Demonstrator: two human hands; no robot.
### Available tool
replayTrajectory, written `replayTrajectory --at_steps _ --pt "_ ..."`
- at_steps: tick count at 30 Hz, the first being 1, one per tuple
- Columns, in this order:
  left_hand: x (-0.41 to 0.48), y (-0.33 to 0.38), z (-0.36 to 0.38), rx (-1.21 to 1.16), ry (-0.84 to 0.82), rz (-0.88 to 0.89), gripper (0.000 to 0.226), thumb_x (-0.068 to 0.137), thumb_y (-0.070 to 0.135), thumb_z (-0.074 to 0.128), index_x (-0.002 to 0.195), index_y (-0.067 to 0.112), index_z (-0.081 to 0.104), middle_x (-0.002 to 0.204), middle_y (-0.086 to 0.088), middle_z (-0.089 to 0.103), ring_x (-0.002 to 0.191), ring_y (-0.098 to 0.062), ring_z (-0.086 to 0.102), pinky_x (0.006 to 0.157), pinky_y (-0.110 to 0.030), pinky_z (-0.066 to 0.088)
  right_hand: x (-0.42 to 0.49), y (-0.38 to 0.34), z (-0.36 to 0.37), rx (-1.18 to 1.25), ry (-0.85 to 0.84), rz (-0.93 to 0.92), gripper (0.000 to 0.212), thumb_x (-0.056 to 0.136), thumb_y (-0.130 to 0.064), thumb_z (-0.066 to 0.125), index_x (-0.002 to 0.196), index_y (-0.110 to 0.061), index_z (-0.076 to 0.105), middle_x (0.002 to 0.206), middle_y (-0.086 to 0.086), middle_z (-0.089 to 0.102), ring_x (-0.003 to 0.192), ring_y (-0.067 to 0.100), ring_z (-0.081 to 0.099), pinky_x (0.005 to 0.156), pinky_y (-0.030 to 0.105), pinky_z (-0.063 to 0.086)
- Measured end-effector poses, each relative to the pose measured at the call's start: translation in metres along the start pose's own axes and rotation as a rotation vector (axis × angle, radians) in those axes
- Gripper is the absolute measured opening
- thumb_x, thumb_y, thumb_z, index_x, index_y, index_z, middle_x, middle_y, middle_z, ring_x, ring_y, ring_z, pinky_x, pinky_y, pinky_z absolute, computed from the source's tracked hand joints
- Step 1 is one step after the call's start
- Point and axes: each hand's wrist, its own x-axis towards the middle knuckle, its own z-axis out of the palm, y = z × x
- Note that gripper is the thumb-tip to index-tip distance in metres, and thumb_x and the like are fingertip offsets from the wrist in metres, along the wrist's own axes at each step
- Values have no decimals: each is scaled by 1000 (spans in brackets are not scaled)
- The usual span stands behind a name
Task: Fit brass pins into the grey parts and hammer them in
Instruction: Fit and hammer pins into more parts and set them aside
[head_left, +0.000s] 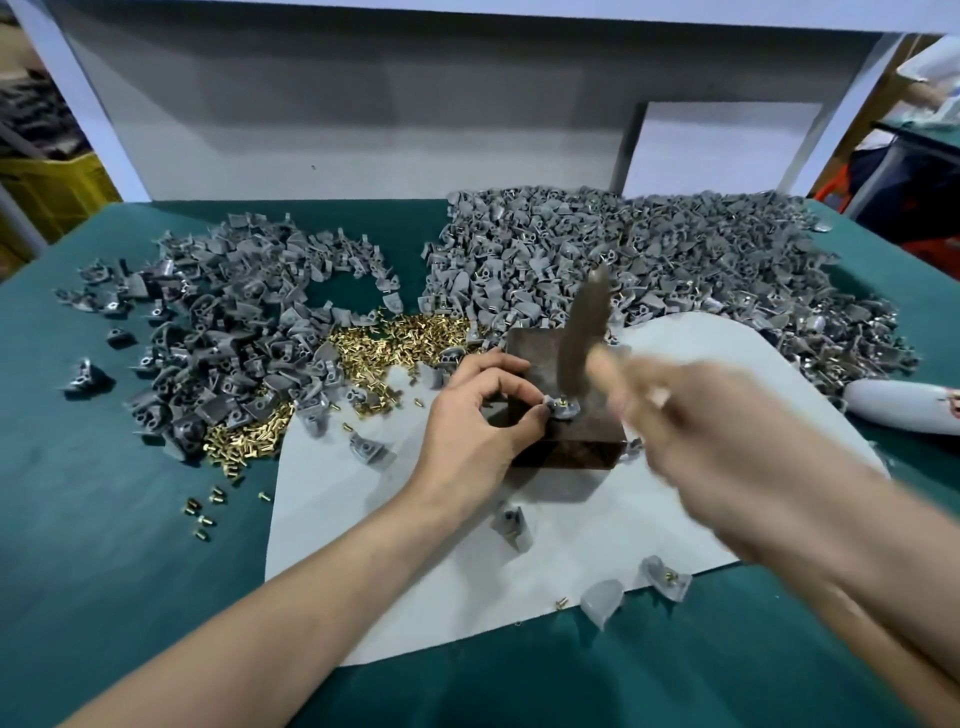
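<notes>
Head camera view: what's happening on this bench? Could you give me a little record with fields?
Surface: green table with a grey sheet on it
Anvil: dark block on the sheet
Holding: left hand pinches a grey part on the block, a brass pin standing in it
Striking: right hand grips a hammer, both blurred
Stock: loose brass pins beside heaps of grey parts
</notes>
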Motion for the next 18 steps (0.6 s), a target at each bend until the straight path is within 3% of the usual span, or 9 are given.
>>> replayTrajectory --at_steps 3,6,8,11,15,18 --pt "-1 0 -1 12 -4 29 23 76 3 76 69 23 67 105 17 58 101 13 51 80 2 36 -1 9 0 -100 -10 -13 26 97 -34 40 98 -12 55 43 -5 37 26 11 36 27 18 27" --pt "0 -1 -1 4 -11 -2 22 76 4 75 70 23 66 103 22 58 101 12 52 79 1 37 0 -1 -20 25 51 -41 30 86 -49 37 99 -28 53 37 -1 36 21 17 33 27 20 32" --pt "-1 -1 -1 -2 -9 -13 23 77 4 75 69 23 66 103 23 58 101 12 52 78 1 38 0 -6 -30 88 97 -44 35 83 -53 39 104 -29 52 40 0 36 21 23 33 29 22 34" --pt "0 1 1 -10 1 -20 24 76 2 75 69 23 66 104 20 58 100 13 52 79 1 37 0 -8 -21 85 104 -49 29 91 -51 39 105 -28 52 41 -2 36 22 19 33 29 23 35" --pt "-1 4 1 59 -10 33 24 76 2 75 67 22 65 106 12 58 99 13 51 81 2 34 1 4 3 -110 -12 16 23 98 -35 39 100 -18 55 48 -4 40 21 10 32 26 24 34" --pt "-2 5 0 31 -5 18 24 77 2 74 65 19 64 107 12 59 98 14 52 78 2 36 0 -2 -12 -51 11 -39 33 90 -47 36 99 -20 53 35 -4 37 20 13 29 27 21 33"
